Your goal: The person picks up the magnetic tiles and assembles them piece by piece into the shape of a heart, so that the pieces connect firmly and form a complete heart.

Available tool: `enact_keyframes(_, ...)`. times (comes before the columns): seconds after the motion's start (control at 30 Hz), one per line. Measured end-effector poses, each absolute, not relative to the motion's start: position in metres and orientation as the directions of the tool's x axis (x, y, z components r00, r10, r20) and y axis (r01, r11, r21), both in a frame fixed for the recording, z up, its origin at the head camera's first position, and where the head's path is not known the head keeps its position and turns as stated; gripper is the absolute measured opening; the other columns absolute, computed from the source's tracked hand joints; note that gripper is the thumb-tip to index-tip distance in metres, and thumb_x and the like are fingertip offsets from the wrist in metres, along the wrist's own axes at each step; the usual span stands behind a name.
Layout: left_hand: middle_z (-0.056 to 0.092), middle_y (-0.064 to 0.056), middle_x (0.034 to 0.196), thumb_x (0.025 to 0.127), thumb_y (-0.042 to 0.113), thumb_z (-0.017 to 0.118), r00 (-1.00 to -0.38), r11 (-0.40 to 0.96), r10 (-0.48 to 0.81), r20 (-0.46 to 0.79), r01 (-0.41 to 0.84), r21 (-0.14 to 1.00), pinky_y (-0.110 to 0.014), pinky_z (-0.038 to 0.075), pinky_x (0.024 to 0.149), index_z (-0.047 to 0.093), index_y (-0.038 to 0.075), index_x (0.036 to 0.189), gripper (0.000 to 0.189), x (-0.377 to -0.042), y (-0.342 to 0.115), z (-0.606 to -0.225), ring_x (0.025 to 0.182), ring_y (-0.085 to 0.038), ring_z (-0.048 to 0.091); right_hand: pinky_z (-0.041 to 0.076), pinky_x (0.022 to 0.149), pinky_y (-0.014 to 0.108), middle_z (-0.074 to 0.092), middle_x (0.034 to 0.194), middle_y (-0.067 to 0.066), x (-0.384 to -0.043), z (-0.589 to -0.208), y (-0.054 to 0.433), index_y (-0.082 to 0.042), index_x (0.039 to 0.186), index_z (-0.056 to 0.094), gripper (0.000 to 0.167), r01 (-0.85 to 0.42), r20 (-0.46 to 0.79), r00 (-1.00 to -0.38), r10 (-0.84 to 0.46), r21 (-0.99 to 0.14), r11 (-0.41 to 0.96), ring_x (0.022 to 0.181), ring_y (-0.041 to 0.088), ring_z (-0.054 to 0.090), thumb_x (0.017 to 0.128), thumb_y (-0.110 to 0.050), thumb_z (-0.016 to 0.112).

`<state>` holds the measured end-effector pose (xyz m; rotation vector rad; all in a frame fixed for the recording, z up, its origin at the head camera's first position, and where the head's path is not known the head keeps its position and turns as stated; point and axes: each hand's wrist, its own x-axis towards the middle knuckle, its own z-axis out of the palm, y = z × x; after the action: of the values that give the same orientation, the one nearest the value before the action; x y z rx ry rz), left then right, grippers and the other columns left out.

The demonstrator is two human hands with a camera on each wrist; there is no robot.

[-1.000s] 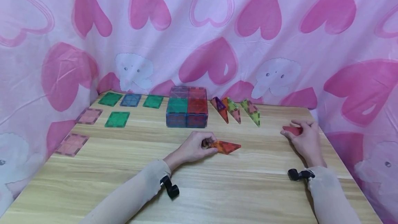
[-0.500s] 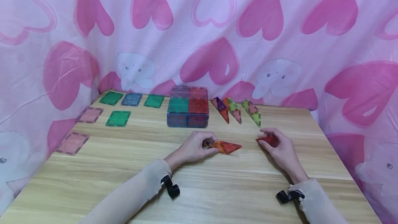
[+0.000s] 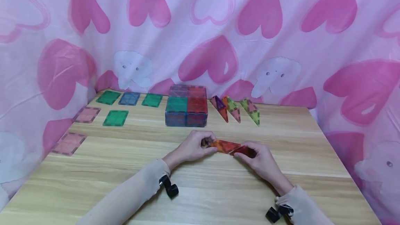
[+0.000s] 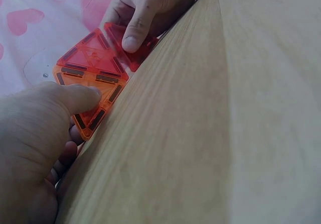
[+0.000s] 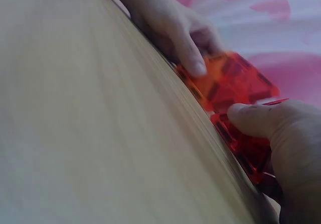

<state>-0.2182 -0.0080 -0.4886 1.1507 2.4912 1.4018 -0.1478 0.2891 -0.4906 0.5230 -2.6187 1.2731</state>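
My left hand [image 3: 194, 147] pinches an orange triangular magnetic tile [image 4: 111, 92], thumb on its face. Edge to edge with it is a red triangular magnetic tile [image 4: 94, 56]. From the right, my right hand [image 3: 264, 159] pinches a second red triangular tile [image 5: 251, 151] between thumb and fingers. That tile's slanted edge lies alongside the first red one; whether they touch I cannot tell. Part of each pinched tile is hidden behind a thumb and fingers. All three are held low over the wooden table [image 3: 200, 197].
Behind the hands stands a block of coloured square tiles [image 3: 186, 107]. Right of it lie joined triangle strips, one purple and orange [image 3: 220, 108], another green and pink [image 3: 250, 111]. Loose green squares [image 3: 115, 118], a blue square [image 3: 129, 98] and pink squares [image 3: 69, 144] lie left.
My right hand has moved left from the table's right side, bringing the red triangular tile beside the joined orange and red pair. My left hand has stayed nearly still, still pinching the orange tile.
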Motion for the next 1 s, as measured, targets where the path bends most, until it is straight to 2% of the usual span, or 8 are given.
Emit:
enact_keyframes(0.23, 0.073, 0.009, 0.094, 0.098, 0.016, 0.088, -0.723, 0.317, 0.63, 0.284, 0.573, 0.756, -0.026, 0.058, 0.078, 0.076, 0.018, 0.104, 0.014, -0.217, -0.009, -0.488, 0.086, -0.005, 0.066, 0.058, 0.08, 0.026, 0.081, 0.102, -0.01, -0.147, -0.489, 0.281, -0.025, 0.105, 0.085, 0.013, -0.386, 0.315, -0.922, -0.223, -0.729, 0.566, 0.092, 0.009, 0.071, 0.096, -0.016, 0.09)
enact_keyframes(0.43, 0.074, 0.011, 0.095, 0.097, 0.021, 0.089, -0.723, 0.315, 0.631, 0.282, 0.571, 0.758, -0.026, 0.057, 0.08, 0.076, 0.02, 0.106, 0.016, -0.217, -0.009, -0.487, 0.088, -0.008, 0.069, 0.057, 0.08, 0.027, 0.079, 0.104, -0.01, -0.147, -0.489, 0.285, -0.026, 0.109, 0.082, 0.012, -0.376, 0.29, -0.927, -0.238, -0.732, 0.568, 0.091, 0.011, 0.069, 0.1, -0.019, 0.086)
enact_keyframes(0.6, 0.078, 0.002, 0.11, 0.096, 0.028, 0.089, -0.693, 0.231, 0.61, 0.384, 0.619, 0.751, -0.034, 0.06, 0.088, 0.076, 0.015, 0.118, 0.029, -0.217, -0.011, -0.479, 0.102, -0.012, 0.073, 0.055, 0.076, 0.028, 0.077, 0.103, -0.009, -0.145, -0.491, 0.292, -0.031, 0.11, 0.08, 0.017, -0.394, 0.274, -0.917, -0.291, -0.743, 0.541, 0.088, 0.014, 0.066, 0.101, -0.018, 0.086)
enact_keyframes(0.7, 0.078, -0.003, 0.117, 0.095, 0.025, 0.089, -0.656, 0.162, 0.551, 0.516, 0.69, 0.705, -0.043, 0.062, 0.093, 0.075, 0.012, 0.123, 0.033, -0.219, -0.02, -0.463, 0.109, -0.017, 0.073, 0.054, 0.075, 0.029, 0.077, 0.105, -0.008, -0.143, -0.492, 0.295, -0.033, 0.111, 0.08, 0.018, -0.427, 0.277, -0.896, -0.347, -0.753, 0.501, 0.088, 0.014, 0.065, 0.102, -0.019, 0.085)
enact_keyframes(0.83, 0.078, -0.004, 0.121, 0.095, 0.016, 0.089, -0.638, 0.126, 0.438, 0.634, 0.741, 0.659, -0.049, 0.061, 0.095, 0.075, 0.012, 0.126, 0.035, -0.227, -0.044, -0.437, 0.111, -0.024, 0.072, 0.054, 0.076, 0.029, 0.078, 0.107, -0.009, -0.137, -0.493, 0.295, -0.034, 0.114, 0.08, 0.018, -0.472, 0.292, -0.862, -0.414, -0.76, 0.447, 0.09, 0.014, 0.067, 0.102, -0.02, 0.084)
enact_keyframes(1.0, 0.077, -0.008, 0.127, 0.095, 0.009, 0.085, -0.685, 0.188, 0.287, 0.669, 0.725, 0.662, -0.045, 0.053, 0.103, 0.075, 0.012, 0.13, 0.036, -0.239, -0.101, -0.424, 0.118, -0.024, 0.068, 0.055, 0.081, 0.028, 0.077, 0.108, -0.008, -0.128, -0.494, 0.288, -0.031, 0.115, 0.08, 0.018, -0.524, 0.327, -0.819, -0.471, -0.76, 0.384, 0.093, 0.015, 0.068, 0.103, -0.018, 0.083)
